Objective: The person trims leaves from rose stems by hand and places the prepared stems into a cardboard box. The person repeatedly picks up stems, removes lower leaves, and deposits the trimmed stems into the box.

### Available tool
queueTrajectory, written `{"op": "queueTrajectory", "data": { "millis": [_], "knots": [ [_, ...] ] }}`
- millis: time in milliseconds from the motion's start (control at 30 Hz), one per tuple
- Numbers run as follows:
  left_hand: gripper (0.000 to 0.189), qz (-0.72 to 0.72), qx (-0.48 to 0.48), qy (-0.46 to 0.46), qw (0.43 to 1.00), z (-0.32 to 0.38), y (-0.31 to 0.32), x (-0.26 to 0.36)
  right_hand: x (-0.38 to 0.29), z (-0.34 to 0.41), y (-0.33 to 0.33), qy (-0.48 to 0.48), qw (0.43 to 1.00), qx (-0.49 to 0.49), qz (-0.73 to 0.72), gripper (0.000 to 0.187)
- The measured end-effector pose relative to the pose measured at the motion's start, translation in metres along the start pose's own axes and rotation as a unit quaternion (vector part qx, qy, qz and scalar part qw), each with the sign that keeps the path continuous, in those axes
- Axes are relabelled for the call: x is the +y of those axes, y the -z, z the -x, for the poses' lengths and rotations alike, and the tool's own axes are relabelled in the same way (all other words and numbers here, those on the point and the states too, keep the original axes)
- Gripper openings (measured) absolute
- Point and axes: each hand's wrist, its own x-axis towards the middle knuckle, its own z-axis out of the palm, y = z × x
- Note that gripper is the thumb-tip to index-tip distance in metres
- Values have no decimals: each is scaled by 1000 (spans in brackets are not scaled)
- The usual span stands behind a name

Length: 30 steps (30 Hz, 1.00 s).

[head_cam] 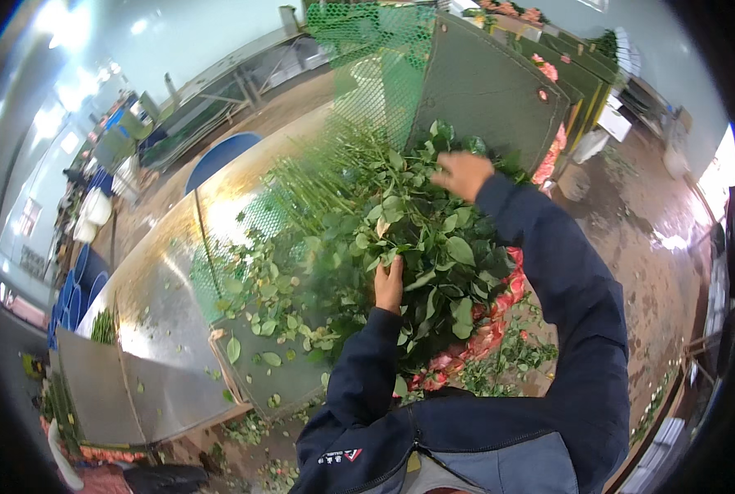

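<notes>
A large heap of leafy rose stems (pixel 429 234) lies on the worktable before me. Its bare stem ends (pixel 308 185) point away to the upper left, and pink rose heads (pixel 491 330) line the near right edge. My left hand (pixel 389 285) is at the near side of the heap, thumb and finger closed about a leafy stem; its other fingers are hidden. Farther along, my right hand (pixel 465 176) reaches over the upper leaves. It is slightly blurred, and foliage covers its fingertips, so its grip does not show.
Green plastic mesh (pixel 373 74) and a dark green padded board (pixel 491 86) rise beyond the heap. Loose leaves litter the metal tabletop (pixel 163 302). A blue tub (pixel 222 157) stands past the table, with more blue buckets (pixel 77 290) at left. Cut foliage (pixel 515 346) lies on the floor.
</notes>
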Motion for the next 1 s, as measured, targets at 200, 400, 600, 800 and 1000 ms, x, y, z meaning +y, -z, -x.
{"op": "queueTrajectory", "data": {
  "millis": [200, 400, 600, 800, 1000],
  "knots": [
    [29, 4, 108, -14, 994, -3, -16, -11, 57, -33, -56, -108, 973, -195, 58, 66],
    [54, 127, 15, -51, 991, -5, -52, -1, -1, -12, -59, 32, 946, -304, 104, 60],
    [61, 28, 43, -62, 997, -16, -42, -16, 38, -1, -61, 5, 968, -249, 13, 78],
    [87, 98, 33, 53, 993, -21, -73, 13, 28, 4, -88, -17, 959, -277, -57, 78],
    [50, 228, -93, -25, 969, -7, -35, 12, -39, 34, -43, 59, 953, -286, -78, 79]
  ]
}}
